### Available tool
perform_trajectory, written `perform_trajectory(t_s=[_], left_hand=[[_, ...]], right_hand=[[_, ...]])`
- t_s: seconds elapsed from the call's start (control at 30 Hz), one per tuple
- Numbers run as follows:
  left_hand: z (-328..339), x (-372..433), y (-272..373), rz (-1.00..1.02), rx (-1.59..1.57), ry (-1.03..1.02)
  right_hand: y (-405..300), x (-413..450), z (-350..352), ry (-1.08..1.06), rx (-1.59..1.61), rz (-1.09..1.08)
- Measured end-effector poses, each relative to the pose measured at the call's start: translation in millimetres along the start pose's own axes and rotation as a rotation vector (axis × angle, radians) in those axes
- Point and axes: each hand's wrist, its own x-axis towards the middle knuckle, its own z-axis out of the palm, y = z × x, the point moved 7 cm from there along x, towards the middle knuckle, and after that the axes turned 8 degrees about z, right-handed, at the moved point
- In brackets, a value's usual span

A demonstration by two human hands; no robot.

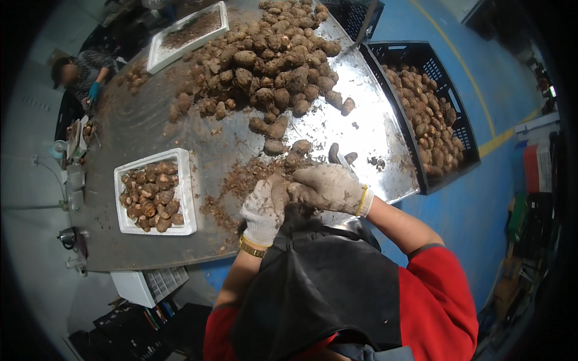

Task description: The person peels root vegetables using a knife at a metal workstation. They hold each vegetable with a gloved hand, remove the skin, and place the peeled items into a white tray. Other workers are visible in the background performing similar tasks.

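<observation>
Both hands wear soiled white knit gloves and meet near the table's edge. My left hand (264,210) grips a brown tuber, perhaps taro (279,193), whose far side the fingers cover. My right hand (332,187) is curled round another brown lump (299,193) touching it; whether these are one tuber or two I cannot tell. Just beyond the hands lie loose peelings (253,176) and a few tubers (274,147). A large heap of soil-covered tubers (271,67) covers the far part of the metal table (216,155).
A white foam tray (192,194) of trimmed tubers stands at the left. Another foam tray (156,56) with debris is farther off. Right of the table, a black plastic crate (422,173) holds many tubers. A person (88,74) with a teal glove is at the far left.
</observation>
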Motion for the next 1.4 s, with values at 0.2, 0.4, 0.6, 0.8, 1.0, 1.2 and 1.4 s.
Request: perform_trajectory(t_s=[0.2,0.4,0.6,0.8,1.0,1.2,1.4], left_hand=[[50.1,-36.9,-23.1,-0.47,-0.659,0.063],[39.5,-11.5,-19.1,-0.752,-0.847,0.025],[18.0,-5.4,-6.8,-0.251,-0.492,0.097],[14.3,11.9,-1.5,-0.283,-0.412,-0.036],[44.2,0.0,-15.5,-0.554,-1.044,0.158],[16.3,14.7,-13.1,-0.581,-0.839,0.123],[14.5,3.9,-15.4,-0.284,-0.393,0.11]], right_hand=[[-20.7,-11.9,9.2,-0.027,-0.197,-0.05],[-12.4,-27.8,10.1,0.039,-0.142,-0.059],[-6.5,-15.3,-20.9,0.247,-0.172,0.069],[-9.2,-11.6,-14.5,0.114,-0.249,-0.013],[-23.8,-31.5,23.9,-0.11,-0.281,-0.093],[0.5,-29.7,-4.8,0.147,-0.098,0.062],[-6.9,-19.2,-20.6,0.287,-0.047,0.108]])
